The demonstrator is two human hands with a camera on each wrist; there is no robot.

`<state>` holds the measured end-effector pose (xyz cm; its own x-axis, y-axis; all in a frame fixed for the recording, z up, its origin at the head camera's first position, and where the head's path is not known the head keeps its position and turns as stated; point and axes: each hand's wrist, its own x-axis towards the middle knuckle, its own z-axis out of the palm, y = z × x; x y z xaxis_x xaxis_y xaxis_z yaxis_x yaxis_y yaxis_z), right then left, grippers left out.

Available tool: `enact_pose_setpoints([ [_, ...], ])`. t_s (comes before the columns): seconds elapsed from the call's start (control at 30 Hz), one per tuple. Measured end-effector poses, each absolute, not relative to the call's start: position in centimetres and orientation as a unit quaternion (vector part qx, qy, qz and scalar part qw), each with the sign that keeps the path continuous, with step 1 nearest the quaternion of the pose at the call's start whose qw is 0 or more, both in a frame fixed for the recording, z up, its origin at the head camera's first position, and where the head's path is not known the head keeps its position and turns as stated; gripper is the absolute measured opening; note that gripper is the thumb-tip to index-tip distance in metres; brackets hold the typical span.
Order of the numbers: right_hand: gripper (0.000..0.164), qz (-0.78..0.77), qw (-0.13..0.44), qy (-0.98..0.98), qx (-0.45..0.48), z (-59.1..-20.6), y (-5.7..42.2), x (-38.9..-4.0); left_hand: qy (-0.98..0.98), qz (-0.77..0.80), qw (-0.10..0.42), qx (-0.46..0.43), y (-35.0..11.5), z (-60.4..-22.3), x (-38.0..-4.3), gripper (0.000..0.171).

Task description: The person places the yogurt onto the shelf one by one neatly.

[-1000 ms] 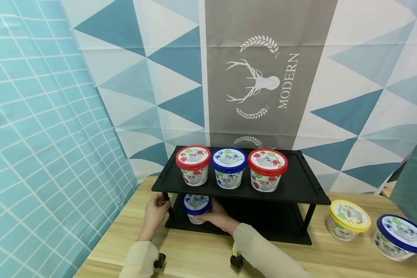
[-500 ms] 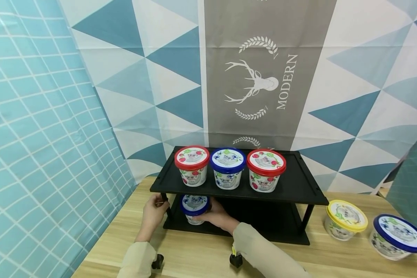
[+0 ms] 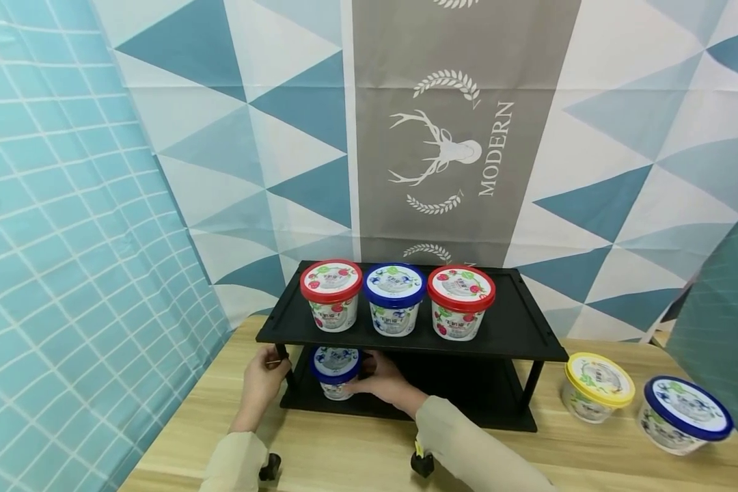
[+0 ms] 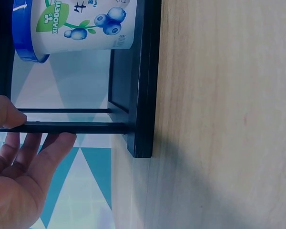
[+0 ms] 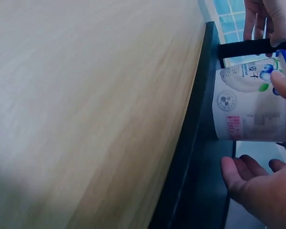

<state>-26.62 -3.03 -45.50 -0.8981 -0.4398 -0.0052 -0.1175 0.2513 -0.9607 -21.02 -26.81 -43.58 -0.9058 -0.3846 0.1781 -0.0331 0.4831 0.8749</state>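
Note:
In the head view, a blue-lidded yogurt tub [image 3: 336,372] stands upright on the lower tier of a black two-tier rack [image 3: 510,301], at its left end. Blueberries are printed on its side. My right hand [image 3: 384,379] is at the tub's right side. The right wrist view shows the thumb [image 5: 283,86] over the tub's side and the other fingers [image 5: 236,174] apart from it, spread. My left hand [image 3: 266,377] pinches the rack's front left post [image 4: 81,127] between thumb and fingers.
On the upper tier stand a red-lidded tub [image 3: 331,294], a blue-lidded tub [image 3: 395,297] and another red-lidded tub [image 3: 460,301]. A yellow-lidded tub [image 3: 598,387] and a blue-lidded tub [image 3: 685,413] sit on the wooden table [image 3: 338,451], right of the rack. Patterned cloth hangs behind.
My right hand's fingers have loosened from the lower tub, which stays in place on the lower tier. My left hand keeps hold of the post. The head view has shifted slightly.

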Motion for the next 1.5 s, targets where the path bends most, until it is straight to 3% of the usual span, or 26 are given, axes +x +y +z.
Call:
enact_pose_setpoints([
  [0.37,0.067,-0.568,0.094,0.803,-0.152,-44.7,-0.3,-26.4,-0.844,-0.489,0.182,0.121,-26.8,-43.6,-20.8,0.024],
  [1.5,0.05,-0.552,0.033,0.829,-0.088,-43.3,8.0,-23.9,-0.855,-0.478,0.163,0.121,-26.9,-43.3,-20.9,0.025],
])
